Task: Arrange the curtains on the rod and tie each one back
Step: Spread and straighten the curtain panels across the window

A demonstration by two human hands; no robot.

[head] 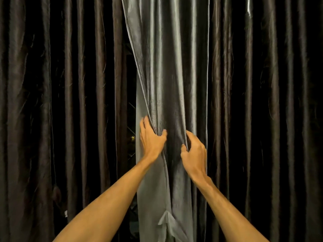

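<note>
A shiny grey curtain (167, 70) hangs straight down in the middle of the head view, gathered into narrow folds. My left hand (151, 137) grips its left edge, fingers wrapped behind the fabric and thumb in front. My right hand (193, 151) pinches a fold on the right side of the same bunch, a little lower. Between both hands the cloth is squeezed together. Dark brown curtains (57, 102) hang on the left and more dark brown folds (262, 102) on the right. The rod is out of view, and no tie-back shows.
A narrow dark gap (130, 119) opens left of the grey curtain, with a metal truss faintly visible behind it. A small folded flap of fabric (166, 222) hangs low on the grey curtain. Curtains fill the whole background.
</note>
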